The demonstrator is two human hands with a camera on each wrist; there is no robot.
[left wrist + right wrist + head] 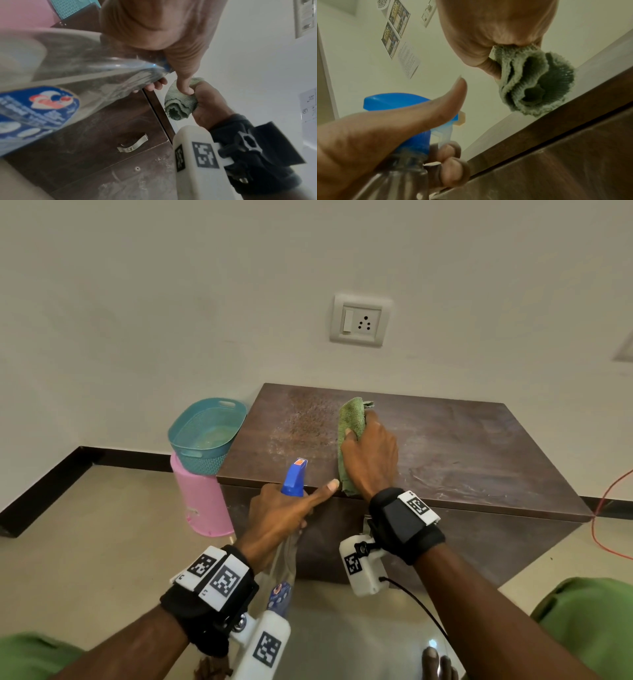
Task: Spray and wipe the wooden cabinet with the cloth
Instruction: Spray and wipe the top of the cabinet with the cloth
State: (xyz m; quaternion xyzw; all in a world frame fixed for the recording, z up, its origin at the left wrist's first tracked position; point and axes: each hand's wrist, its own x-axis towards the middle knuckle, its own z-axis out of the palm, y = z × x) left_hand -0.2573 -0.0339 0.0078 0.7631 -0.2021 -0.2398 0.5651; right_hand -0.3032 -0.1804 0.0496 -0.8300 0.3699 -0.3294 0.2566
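A low dark wooden cabinet [455,446] stands against the wall, its top speckled with spray droplets left of centre. My right hand [371,453] grips a bunched green cloth [351,422] and presses it on the cabinet top near the front edge; the cloth [534,83] also shows in the right wrist view. My left hand [279,518] holds a clear spray bottle with a blue trigger head [294,477] just in front of the cabinet's front edge, thumb stretched out, fingers curled round the neck [452,167]. The bottle body [68,83] fills the left wrist view.
A teal basket [205,433] sits on a pink stool [203,501] left of the cabinet. A wall socket [359,320] is above the cabinet. A red cable [603,508] runs down at the right. A metal handle [133,144] is on the cabinet front.
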